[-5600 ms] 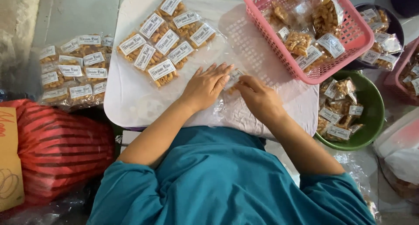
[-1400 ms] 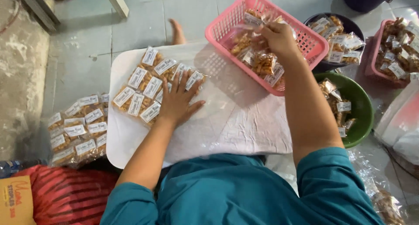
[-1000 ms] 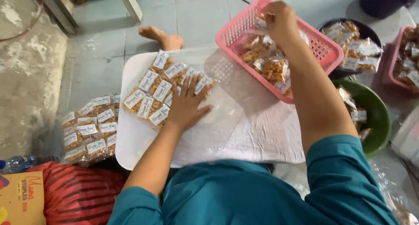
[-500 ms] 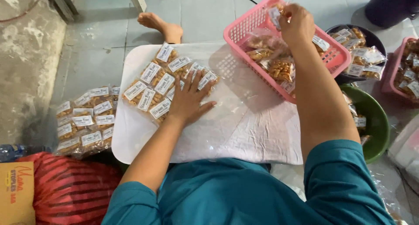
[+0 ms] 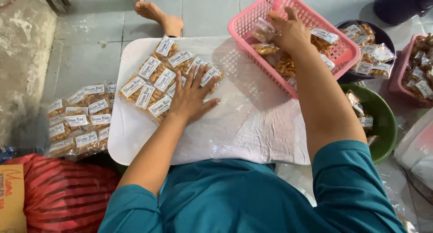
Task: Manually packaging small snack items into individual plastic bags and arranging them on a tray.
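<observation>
Left hand (image 5: 191,99) lies flat, fingers spread, on the snack packets (image 5: 158,81) mid-frame on the white board (image 5: 131,133). Right hand (image 5: 292,32), upper right, curls around a packet (image 5: 263,33) inside the pink basket (image 5: 252,16).

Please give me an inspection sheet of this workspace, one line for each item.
Surface: white board on tiled floor, clear plastic bag spread on it.
Job's things: labelled snack packets in rows inside the bag; pink basket holds more.
Clutter: packed bundle on the floor; green bowl, dark bowl.
Grippers: left hand flat on the packets; right hand inside the basket.
Cables: nothing seen.
Surroundings: bare foot, red sack.
</observation>
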